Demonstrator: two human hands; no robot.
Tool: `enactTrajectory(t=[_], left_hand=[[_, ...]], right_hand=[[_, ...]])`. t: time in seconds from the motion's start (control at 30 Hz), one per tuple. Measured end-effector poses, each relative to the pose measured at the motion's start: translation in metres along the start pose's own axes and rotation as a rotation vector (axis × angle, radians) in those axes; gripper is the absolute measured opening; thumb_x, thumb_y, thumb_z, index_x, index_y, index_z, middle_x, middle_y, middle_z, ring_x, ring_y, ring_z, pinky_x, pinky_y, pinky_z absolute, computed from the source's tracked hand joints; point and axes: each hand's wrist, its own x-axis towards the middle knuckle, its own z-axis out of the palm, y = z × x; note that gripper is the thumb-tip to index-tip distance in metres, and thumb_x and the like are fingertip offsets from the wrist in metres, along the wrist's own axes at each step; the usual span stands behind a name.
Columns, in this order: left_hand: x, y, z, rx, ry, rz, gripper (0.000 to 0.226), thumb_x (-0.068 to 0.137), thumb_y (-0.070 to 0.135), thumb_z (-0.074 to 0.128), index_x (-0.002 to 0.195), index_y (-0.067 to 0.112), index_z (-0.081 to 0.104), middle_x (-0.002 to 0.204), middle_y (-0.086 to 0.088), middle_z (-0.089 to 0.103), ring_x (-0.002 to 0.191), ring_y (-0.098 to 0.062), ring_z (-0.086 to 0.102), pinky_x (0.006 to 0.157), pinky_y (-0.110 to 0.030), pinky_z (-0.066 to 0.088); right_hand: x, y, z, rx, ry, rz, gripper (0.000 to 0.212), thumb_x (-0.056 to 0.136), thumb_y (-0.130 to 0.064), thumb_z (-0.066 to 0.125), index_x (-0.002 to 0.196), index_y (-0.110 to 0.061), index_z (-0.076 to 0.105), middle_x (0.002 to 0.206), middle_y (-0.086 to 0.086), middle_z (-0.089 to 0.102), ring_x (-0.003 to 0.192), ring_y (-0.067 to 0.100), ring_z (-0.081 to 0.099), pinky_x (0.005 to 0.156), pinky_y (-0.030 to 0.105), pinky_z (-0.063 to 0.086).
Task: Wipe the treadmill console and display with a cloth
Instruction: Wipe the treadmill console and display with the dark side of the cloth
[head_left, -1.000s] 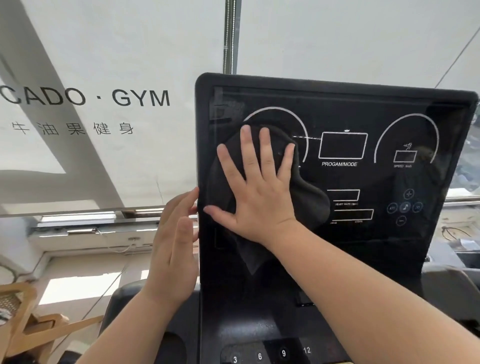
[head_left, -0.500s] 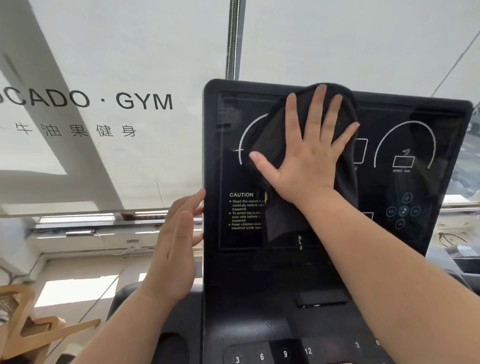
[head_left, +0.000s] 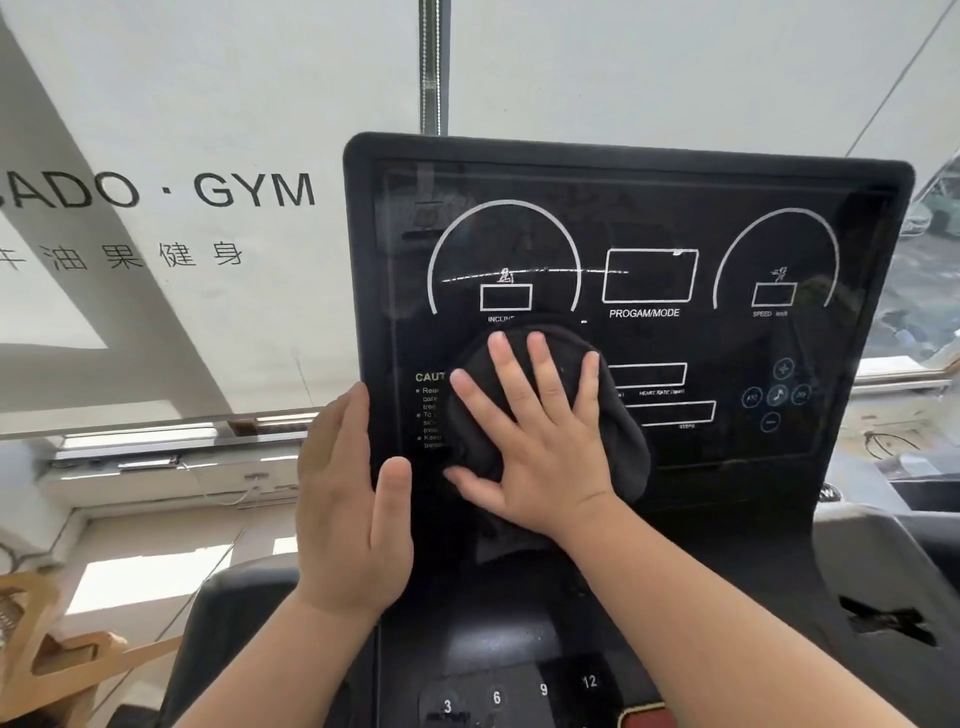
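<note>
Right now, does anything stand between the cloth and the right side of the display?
Nothing visible does. The right hand presses the cloth flat on the display, whose surface is bare toward the right. The left hand holds the left edge of the console.

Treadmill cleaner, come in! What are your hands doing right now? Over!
Right hand flat, pressing black cloth on display panel, lower left. Left hand grips panel's left edge. Nothing in the way. Over.

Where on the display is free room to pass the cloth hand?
Free: the display right of the PROGAM/MODE box up to the round buttons. Crowded: lower left, where the left hand holds the edge beside the right hand on the cloth.
</note>
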Motion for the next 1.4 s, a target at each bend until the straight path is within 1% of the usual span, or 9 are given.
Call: enactTrajectory(t=[0.2,0.37,0.63,0.8,0.9,1.0,1.1,1.27,1.4], left_hand=[[-0.007,0.004,0.004,0.046,-0.04,-0.036,0.084,0.103,0.062,0.013,0.154,-0.003,0.031,0.154,-0.018,0.042,0.146,-0.034,0.035,0.12,-0.051,0.027],[-0.002,0.011,-0.008,-0.028,-0.088,-0.126,0.086,0.098,0.066,0.015,0.155,0.004,0.033,0.149,-0.011,0.046,0.141,-0.027,0.038,0.119,-0.051,0.03],[0.002,0.008,-0.012,-0.095,-0.06,-0.155,0.075,0.1,0.056,0.018,0.154,0.008,0.039,0.149,-0.004,0.047,0.142,-0.017,0.039,0.121,-0.042,0.031],[0.004,0.004,-0.008,-0.075,-0.049,-0.132,0.068,0.1,0.049,0.025,0.15,0.008,0.044,0.146,-0.006,0.052,0.138,-0.018,0.043,0.117,-0.034,0.033],[0.003,0.009,-0.004,-0.05,-0.028,-0.165,0.069,0.097,0.048,0.027,0.149,0.004,0.044,0.143,-0.011,0.053,0.134,-0.024,0.044,0.115,-0.029,0.032],[0.003,0.013,-0.003,-0.013,-0.061,-0.178,0.072,0.096,0.049,0.027,0.15,0.004,0.041,0.146,-0.012,0.05,0.139,-0.026,0.04,0.118,-0.043,0.03],[0.003,0.011,-0.006,0.038,-0.107,-0.143,0.075,0.094,0.049,0.028,0.153,0.003,0.036,0.151,-0.011,0.046,0.143,-0.024,0.036,0.121,-0.041,0.027],[0.0,0.017,-0.002,0.106,-0.094,-0.166,0.076,0.095,0.052,0.028,0.156,0.007,0.031,0.158,-0.007,0.039,0.147,-0.018,0.029,0.122,-0.028,0.019],[-0.008,0.024,0.011,0.206,-0.042,-0.2,0.072,0.096,0.051,0.031,0.149,0.004,0.037,0.153,-0.017,0.042,0.146,-0.034,0.033,0.123,-0.051,0.024]], right_hand=[[-0.01,0.075,-0.007,-0.016,0.011,0.322,0.1,0.081,-0.078,0.053,0.162,-0.027,0.021,0.17,0.016,0.009,0.156,0.045,0.007,0.118,0.076,0.002],[0.057,0.071,-0.029,0.076,0.031,0.639,0.101,0.087,-0.08,0.04,0.164,-0.021,0.01,0.171,0.021,0.001,0.156,0.047,-0.002,0.117,0.077,0.003],[0.053,-0.021,-0.017,0.069,-0.042,0.301,0.102,0.085,-0.082,0.045,0.164,-0.026,0.013,0.171,0.015,-0.002,0.157,0.043,-0.004,0.12,0.072,-0.001],[-0.01,-0.008,0.001,0.065,0.007,0.055,0.088,0.083,-0.071,0.062,0.157,-0.033,0.036,0.169,0.005,0.015,0.157,0.035,0.016,0.123,0.066,0.008],[-0.028,0.032,0.002,0.046,0.007,0.082,0.088,0.081,-0.068,0.063,0.157,-0.034,0.035,0.169,0.003,0.016,0.157,0.034,0.016,0.124,0.064,0.007],[-0.041,0.08,0.0,0.007,-0.011,0.175,0.095,0.08,-0.071,0.059,0.16,-0.032,0.026,0.169,0.007,0.012,0.157,0.038,0.012,0.123,0.067,0.006],[-0.04,0.103,-0.004,-0.009,-0.038,0.269,0.098,0.081,-0.075,0.054,0.161,-0.028,0.022,0.17,0.013,0.011,0.156,0.041,0.008,0.122,0.068,0.004],[-0.036,0.042,-0.005,0.082,-0.113,0.422,0.107,0.084,-0.081,0.046,0.164,-0.022,0.007,0.17,0.016,-0.007,0.156,0.044,-0.006,0.122,0.067,-0.005],[-0.08,-0.004,0.0,0.121,-0.233,0.234,0.088,0.095,-0.069,0.045,0.163,-0.03,0.005,0.171,0.007,-0.012,0.158,0.035,-0.01,0.124,0.063,-0.003]])
